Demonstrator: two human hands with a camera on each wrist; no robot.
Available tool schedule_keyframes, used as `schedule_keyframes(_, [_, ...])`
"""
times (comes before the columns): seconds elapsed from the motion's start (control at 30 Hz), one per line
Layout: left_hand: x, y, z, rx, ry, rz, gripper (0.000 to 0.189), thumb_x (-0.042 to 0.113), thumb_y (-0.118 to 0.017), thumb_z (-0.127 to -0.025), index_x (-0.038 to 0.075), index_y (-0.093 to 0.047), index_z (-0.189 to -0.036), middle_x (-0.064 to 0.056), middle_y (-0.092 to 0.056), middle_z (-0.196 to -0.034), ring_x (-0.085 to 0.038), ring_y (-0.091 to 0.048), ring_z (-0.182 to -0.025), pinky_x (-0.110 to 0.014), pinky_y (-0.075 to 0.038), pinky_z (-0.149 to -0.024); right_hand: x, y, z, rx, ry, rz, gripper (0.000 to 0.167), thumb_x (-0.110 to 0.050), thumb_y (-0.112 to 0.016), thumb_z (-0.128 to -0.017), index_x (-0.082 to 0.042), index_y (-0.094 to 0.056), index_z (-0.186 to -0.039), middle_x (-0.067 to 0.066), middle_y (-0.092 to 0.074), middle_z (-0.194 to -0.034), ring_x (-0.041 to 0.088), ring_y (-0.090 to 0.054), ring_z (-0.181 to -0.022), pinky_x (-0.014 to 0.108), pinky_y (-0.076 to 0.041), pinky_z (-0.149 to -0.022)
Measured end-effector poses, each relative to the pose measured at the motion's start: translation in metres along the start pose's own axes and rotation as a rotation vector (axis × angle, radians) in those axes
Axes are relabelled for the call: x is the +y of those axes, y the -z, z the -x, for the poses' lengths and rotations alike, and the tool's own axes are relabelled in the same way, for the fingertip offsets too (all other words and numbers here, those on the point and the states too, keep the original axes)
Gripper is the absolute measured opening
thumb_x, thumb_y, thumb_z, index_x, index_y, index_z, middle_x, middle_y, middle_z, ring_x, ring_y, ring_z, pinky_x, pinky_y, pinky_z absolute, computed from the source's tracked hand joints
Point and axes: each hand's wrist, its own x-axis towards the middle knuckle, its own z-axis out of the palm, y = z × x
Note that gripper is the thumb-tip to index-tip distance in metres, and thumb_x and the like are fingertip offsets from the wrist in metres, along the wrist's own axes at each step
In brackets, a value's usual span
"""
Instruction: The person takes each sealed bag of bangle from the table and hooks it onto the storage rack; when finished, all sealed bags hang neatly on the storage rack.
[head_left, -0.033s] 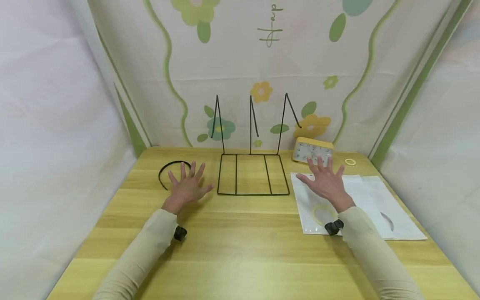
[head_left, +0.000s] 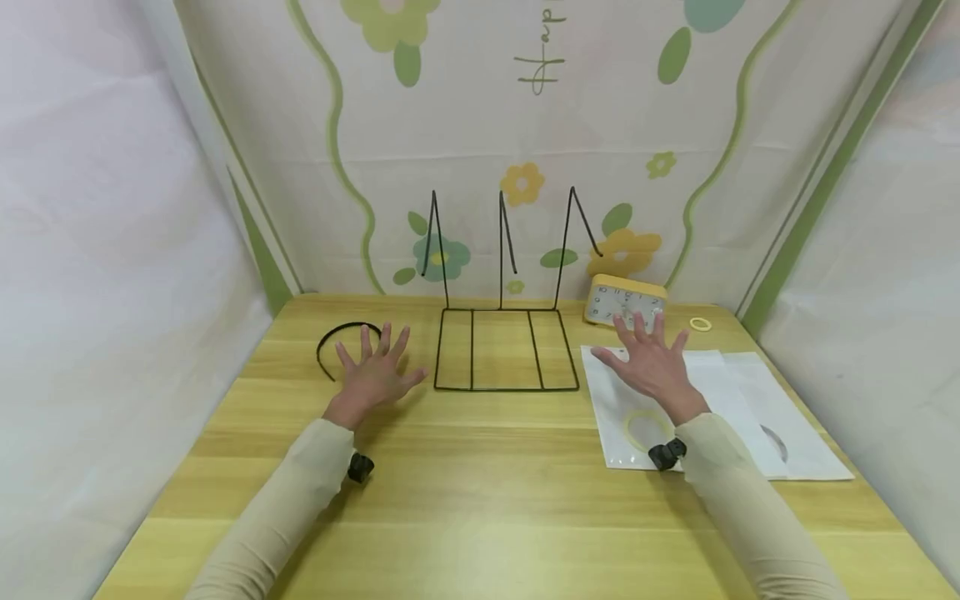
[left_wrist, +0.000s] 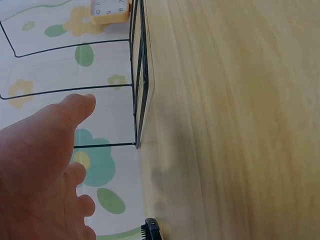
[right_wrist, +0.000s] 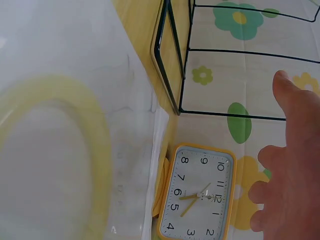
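My left hand (head_left: 372,379) is held over the table with its fingers spread and nothing in it. Partly covered by its fingertips in the head view is a black headband (head_left: 319,348); one toothed end of this headband (left_wrist: 151,230) shows in the left wrist view. Between the hands stands a black wire rack (head_left: 506,389) with three upright prongs. My right hand (head_left: 652,364), also spread and holding nothing, is above a white plastic bag (head_left: 611,417) with a pale yellow circle on it. Its fingertips overlap the yellow alarm clock (head_left: 609,300) in the head view.
A second white bag (head_left: 806,442) with a grey curved mark lies partly under the first. Behind the bags is a small yellow ring (head_left: 701,324). Flowered cloth (head_left: 465,108) hangs along the table's back edge, and pale cloth walls stand on both sides.
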Motion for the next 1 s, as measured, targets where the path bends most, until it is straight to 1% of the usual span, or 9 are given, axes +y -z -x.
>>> schedule_keyframes(0.43, [-0.003,-0.001,0.000,0.007,-0.019,0.024,0.086,0.065,-0.042,-0.094,0.020,-0.008,-0.159,-0.020,0.004,-0.162,-0.047,0.016,-0.144,-0.075,0.021,-0.100,0.000,0.005,-0.003,-0.002,-0.012,-0.020,0.095,-0.076,-0.029,-0.091,-0.011,-0.013,-0.158,0.028,-0.008,-0.160,0.052,0.006,-0.144,0.077,0.009,-0.104])
schedule_keyframes(0.5, [-0.004,-0.002,0.000,0.052,-0.025,0.096,0.083,0.058,-0.046,-0.097,0.016,-0.010,-0.158,-0.024,0.001,-0.161,-0.048,0.007,-0.146,-0.075,0.012,-0.105,0.001,0.005,-0.002,0.009,-0.023,-0.045,0.093,-0.074,-0.030,-0.092,-0.008,-0.016,-0.157,0.029,-0.011,-0.159,0.053,0.001,-0.144,0.076,-0.002,-0.107])
schedule_keyframes(0.53, [-0.003,-0.003,0.000,0.079,-0.032,0.148,0.081,0.053,-0.048,-0.098,0.013,-0.012,-0.158,-0.026,-0.003,-0.160,-0.048,-0.010,-0.145,-0.073,0.001,-0.110,0.002,0.005,-0.001,0.027,-0.033,-0.067,0.090,-0.072,-0.031,-0.094,-0.007,-0.021,-0.156,0.029,-0.017,-0.158,0.052,-0.008,-0.143,0.074,-0.011,-0.107])
schedule_keyframes(0.57, [-0.003,-0.004,0.000,0.114,-0.046,0.205,0.078,0.048,-0.051,-0.098,0.009,-0.016,-0.157,-0.030,-0.021,-0.156,-0.046,-0.031,-0.139,-0.068,-0.016,-0.112,0.004,0.006,0.000,0.052,-0.045,-0.090,0.087,-0.069,-0.033,-0.095,-0.005,-0.027,-0.154,0.029,-0.026,-0.155,0.052,-0.020,-0.141,0.072,-0.024,-0.105])
schedule_keyframes(0.63, [-0.001,-0.005,0.000,0.190,-0.063,0.326,0.071,0.035,-0.057,-0.099,0.001,-0.027,-0.153,-0.033,-0.042,-0.143,-0.043,-0.057,-0.116,-0.056,-0.043,-0.101,0.006,0.006,0.003,0.116,-0.058,-0.143,0.073,-0.059,-0.038,-0.098,-0.004,-0.043,-0.146,0.026,-0.046,-0.144,0.049,-0.045,-0.128,0.063,-0.045,-0.090])
schedule_keyframes(0.7, [0.002,-0.007,0.000,0.247,-0.070,0.432,0.061,0.025,-0.061,-0.097,-0.004,-0.039,-0.146,-0.031,-0.059,-0.124,-0.037,-0.068,-0.092,-0.046,-0.057,-0.081,0.009,0.005,0.008,0.182,-0.070,-0.189,0.057,-0.049,-0.044,-0.100,-0.004,-0.058,-0.133,0.022,-0.063,-0.125,0.045,-0.062,-0.105,0.054,-0.053,-0.068])
schedule_keyframes(0.77, [0.007,-0.008,-0.001,0.271,-0.063,0.507,0.053,0.019,-0.064,-0.095,-0.006,-0.048,-0.139,-0.026,-0.068,-0.107,-0.033,-0.070,-0.088,-0.042,-0.059,-0.073,0.012,0.005,0.012,0.220,-0.078,-0.219,0.044,-0.039,-0.049,-0.100,-0.005,-0.066,-0.122,0.019,-0.071,-0.109,0.038,-0.068,-0.090,0.046,-0.053,-0.059])
schedule_keyframes(0.8, [0.009,-0.009,-0.001,0.269,-0.053,0.538,0.051,0.017,-0.065,-0.094,-0.006,-0.050,-0.137,-0.025,-0.067,-0.114,-0.033,-0.069,-0.096,-0.042,-0.058,-0.078,0.014,0.004,0.013,0.228,-0.081,-0.228,0.039,-0.035,-0.050,-0.100,-0.005,-0.068,-0.117,0.017,-0.072,-0.105,0.035,-0.069,-0.086,0.043,-0.053,-0.059])
schedule_keyframes(1.0, [0.026,-0.021,-0.006,0.157,0.033,0.610,0.046,0.014,-0.065,-0.092,-0.005,-0.056,-0.133,-0.017,-0.068,-0.109,-0.030,-0.066,-0.098,-0.040,-0.057,-0.080,0.028,-0.002,0.024,0.154,-0.148,-0.226,0.029,-0.024,-0.054,-0.097,-0.001,-0.068,-0.106,0.016,-0.071,-0.094,0.027,-0.064,-0.073,0.040,-0.050,-0.059])
